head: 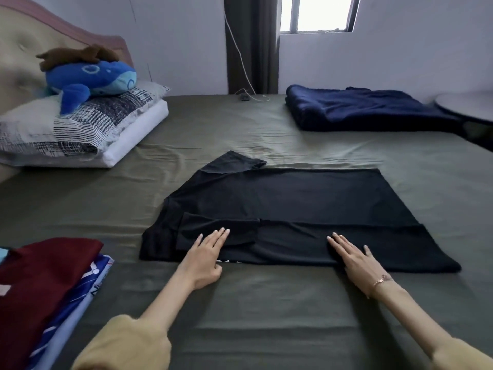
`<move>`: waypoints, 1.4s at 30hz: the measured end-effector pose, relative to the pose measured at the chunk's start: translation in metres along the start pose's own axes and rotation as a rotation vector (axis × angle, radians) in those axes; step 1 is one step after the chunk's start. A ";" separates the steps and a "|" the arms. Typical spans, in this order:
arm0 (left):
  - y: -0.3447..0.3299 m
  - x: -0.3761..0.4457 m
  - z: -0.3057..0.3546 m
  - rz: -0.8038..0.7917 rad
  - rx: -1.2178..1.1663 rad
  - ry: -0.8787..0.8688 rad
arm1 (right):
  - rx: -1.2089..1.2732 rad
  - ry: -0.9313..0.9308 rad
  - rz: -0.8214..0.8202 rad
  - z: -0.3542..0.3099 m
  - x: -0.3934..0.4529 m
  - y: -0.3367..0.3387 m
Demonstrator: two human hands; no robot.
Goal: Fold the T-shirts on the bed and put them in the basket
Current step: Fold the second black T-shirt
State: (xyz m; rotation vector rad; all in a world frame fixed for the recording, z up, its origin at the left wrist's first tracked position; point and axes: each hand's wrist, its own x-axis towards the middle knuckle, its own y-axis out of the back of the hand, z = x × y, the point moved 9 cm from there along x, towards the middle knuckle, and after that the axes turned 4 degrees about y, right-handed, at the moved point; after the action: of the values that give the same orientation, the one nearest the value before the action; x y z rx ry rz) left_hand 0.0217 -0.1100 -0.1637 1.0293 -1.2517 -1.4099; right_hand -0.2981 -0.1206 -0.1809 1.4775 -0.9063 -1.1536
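Black T-shirt (288, 209) is pressed by flat left hand (206, 259) & right hand (357, 260), nothing gripped; fold may be skewed by uneven pressure.

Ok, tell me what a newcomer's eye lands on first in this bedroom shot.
First, the black T-shirt spread mid-bed, its near edge folded over, with the left hand and right hand pressing flat on that fold. Next, the blue plush whale on the pillows at far left. Then the stack of shirts, maroon on top, at near left.
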 end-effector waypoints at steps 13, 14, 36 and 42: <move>-0.025 0.005 0.011 -0.087 0.294 0.292 | -0.047 -0.336 -0.124 0.076 -0.028 -0.010; -0.024 0.003 0.011 -0.104 0.308 0.292 | -0.048 -0.335 -0.123 0.075 -0.029 -0.009; -0.021 -0.146 0.049 -0.183 0.243 0.329 | -0.272 -0.336 -0.095 0.060 -0.163 -0.024; -0.018 -0.180 0.064 -0.175 0.214 0.285 | -0.280 -0.347 -0.047 0.054 -0.202 -0.034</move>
State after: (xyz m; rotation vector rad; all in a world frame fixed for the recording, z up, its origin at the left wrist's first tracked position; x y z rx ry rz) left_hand -0.0090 0.0791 -0.1744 1.4619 -1.1389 -1.2215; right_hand -0.4040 0.0631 -0.1742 1.0960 -0.9003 -1.5354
